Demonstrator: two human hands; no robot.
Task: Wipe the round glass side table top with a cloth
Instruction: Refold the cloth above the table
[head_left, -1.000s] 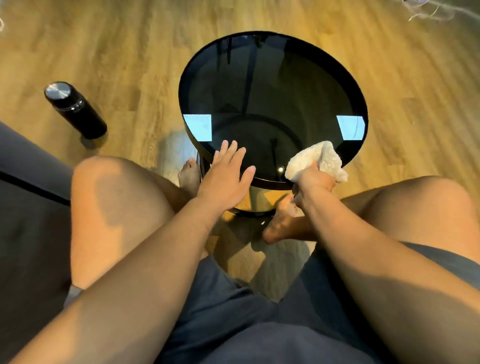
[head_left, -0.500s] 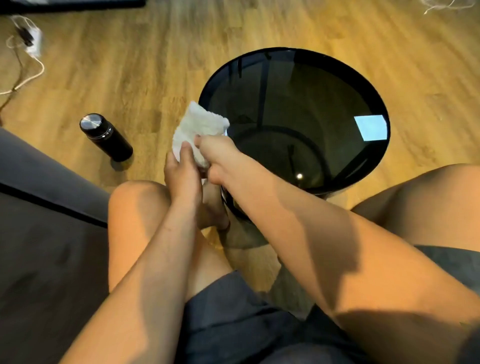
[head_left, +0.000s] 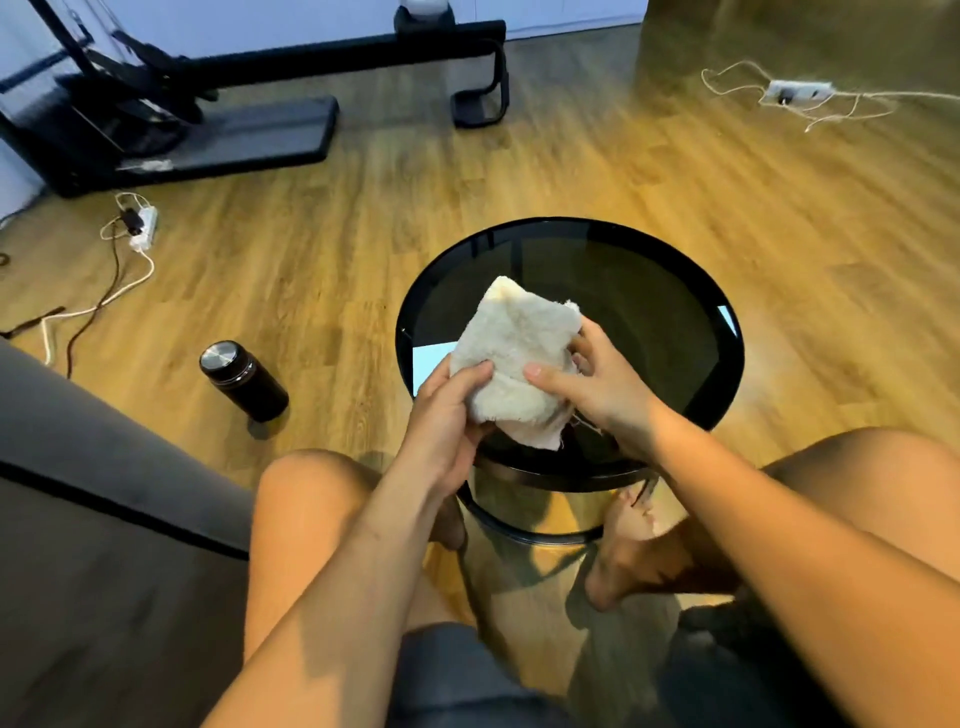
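Cloth (head_left: 519, 358), white and folded into a rough pad, is held above the near-left part of the round glass side table top (head_left: 649, 312), its long axis running from near to far with a corner pointing away and slightly left. The left hand (head_left: 447, 415) grips its near-left edge, thumb curled over the front; the right hand (head_left: 597, 384) pinches its right side, thumb on top (fingers tucked behind). Dark tinted glass sits in a black rim. Wooden plank floor (head_left: 571, 171) surrounds the table. A black bottle (head_left: 244, 382) with a steel cap stands left of it, a grey sofa (head_left: 104, 519) nearer, and dark exercise equipment (head_left: 208, 104) at the far left. No writing is legible.
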